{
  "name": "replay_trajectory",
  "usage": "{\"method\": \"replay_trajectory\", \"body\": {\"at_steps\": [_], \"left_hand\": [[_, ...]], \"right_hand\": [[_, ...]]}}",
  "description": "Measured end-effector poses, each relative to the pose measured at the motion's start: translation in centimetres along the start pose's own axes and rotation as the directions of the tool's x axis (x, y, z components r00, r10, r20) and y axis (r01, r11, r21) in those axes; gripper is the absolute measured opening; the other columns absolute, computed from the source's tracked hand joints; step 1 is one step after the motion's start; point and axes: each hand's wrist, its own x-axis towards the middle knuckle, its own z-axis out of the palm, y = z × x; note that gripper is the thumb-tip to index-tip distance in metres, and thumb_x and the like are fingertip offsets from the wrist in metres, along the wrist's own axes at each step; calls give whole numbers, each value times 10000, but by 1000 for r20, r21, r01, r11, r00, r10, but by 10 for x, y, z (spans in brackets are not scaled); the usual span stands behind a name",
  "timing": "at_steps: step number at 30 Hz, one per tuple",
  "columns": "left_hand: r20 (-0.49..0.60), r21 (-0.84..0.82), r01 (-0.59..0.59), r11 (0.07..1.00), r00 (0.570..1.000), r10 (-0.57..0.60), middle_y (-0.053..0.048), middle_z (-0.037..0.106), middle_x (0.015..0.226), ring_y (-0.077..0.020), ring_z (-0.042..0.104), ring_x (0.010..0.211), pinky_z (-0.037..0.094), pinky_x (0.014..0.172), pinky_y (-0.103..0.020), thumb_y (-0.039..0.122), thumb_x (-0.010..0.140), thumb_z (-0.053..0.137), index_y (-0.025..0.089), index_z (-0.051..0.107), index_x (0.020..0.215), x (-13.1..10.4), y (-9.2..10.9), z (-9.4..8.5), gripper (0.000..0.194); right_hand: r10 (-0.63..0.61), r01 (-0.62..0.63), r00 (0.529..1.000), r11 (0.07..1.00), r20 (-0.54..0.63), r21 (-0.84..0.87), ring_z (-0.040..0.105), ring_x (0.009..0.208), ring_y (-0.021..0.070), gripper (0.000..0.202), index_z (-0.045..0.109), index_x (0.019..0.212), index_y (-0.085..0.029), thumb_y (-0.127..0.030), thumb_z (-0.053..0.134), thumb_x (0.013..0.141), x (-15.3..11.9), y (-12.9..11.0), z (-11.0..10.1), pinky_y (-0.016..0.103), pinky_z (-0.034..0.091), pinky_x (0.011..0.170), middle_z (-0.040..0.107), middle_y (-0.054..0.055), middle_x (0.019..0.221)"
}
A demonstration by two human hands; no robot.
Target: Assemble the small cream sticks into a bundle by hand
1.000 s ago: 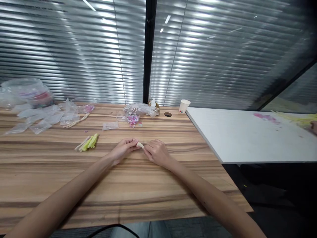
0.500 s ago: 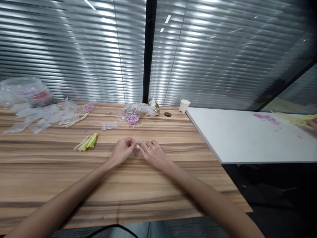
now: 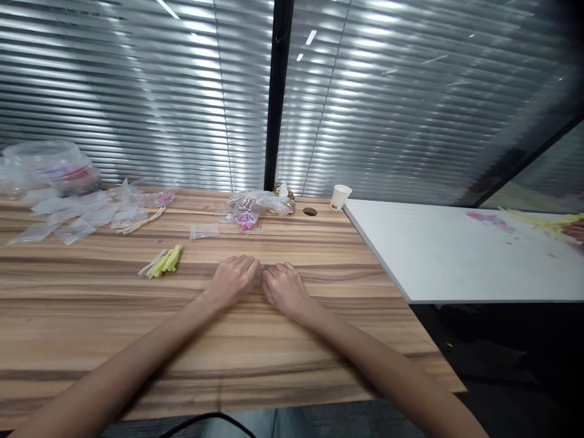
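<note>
Hands (image 3: 260, 281) now knuckles-up, wooden table (image 3: 91, 316) (striped grain), grey blinds (image 3: 137, 91)

Can't see whatever sits between the left hand (image 3: 235, 277) and right hand (image 3: 283, 288), since the curled fingers cover it. Far left of the hands, a plastic tub (image 3: 52, 167) is blurry, contents unreadable. Far right of them, a co-worker's hand (image 3: 575, 231) is cut off by the edge.
</note>
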Motion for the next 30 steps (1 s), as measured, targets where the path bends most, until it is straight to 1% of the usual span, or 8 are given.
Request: {"method": "replay_trajectory", "body": {"at_steps": [2,7,13,21,25,27,28,30], "left_hand": [[5,26,-28,999,1000,28,-51,579,701,-178,531,658,357,590,-276,84,833,449,145,551,746,0,2,-2,147],[31,-43,110,993,994,-109,-26,563,720,-162,515,636,308,523,-252,144,846,475,177,568,804,-2,2,0,107],[-109,-91,82,992,990,-92,-31,573,683,-154,529,648,312,541,-244,264,899,420,173,568,796,-4,-9,3,202],[-137,-282,137,949,974,-181,-50,629,683,-170,591,666,393,592,-240,356,883,433,176,587,828,-5,-5,1,243],[-53,-590,234,773,944,-326,-53,679,863,-164,635,721,457,628,-246,319,879,430,177,511,1044,-5,2,5,232],[-53,-664,230,711,934,-352,-51,681,906,-166,644,771,476,681,-261,310,876,433,185,465,1125,-5,2,6,281],[-85,-661,201,723,938,-337,-54,679,916,-169,641,796,476,711,-270,298,874,437,188,469,1127,-5,2,7,278],[-175,-602,104,792,950,-258,-63,671,906,-173,629,813,466,741,-284,261,867,450,187,512,1072,-6,2,9,226]], "right_hand": [[82,-85,996,992,25,98,549,740,184,140,599,805,-141,-157,461,822,0,0,-1,282,326,680,643,72,768],[220,-221,974,908,43,355,532,643,130,201,599,752,-162,-190,428,854,-1,0,0,231,290,594,645,36,729],[310,-284,950,813,35,509,435,492,97,260,582,662,-166,-259,435,855,1,0,3,225,225,497,578,-7,569],[411,-309,912,662,15,682,413,506,94,328,509,573,-165,-329,445,849,2,6,11,214,234,484,505,-23,537],[407,-241,913,481,29,843,426,526,96,326,459,563,-170,-322,435,850,4,8,8,203,300,514,460,-30,536],[374,-184,927,389,28,903,436,539,98,314,452,581,-171,-320,419,855,5,9,6,202,337,539,449,-30,551],[363,-166,932,376,20,912,437,541,98,311,445,584,-172,-315,409,859,5,9,6,203,345,542,444,-29,554],[350,-159,937,453,-11,877,422,524,97,296,431,580,-174,-280,405,855,5,9,7,203,334,526,436,-32,544]]}}
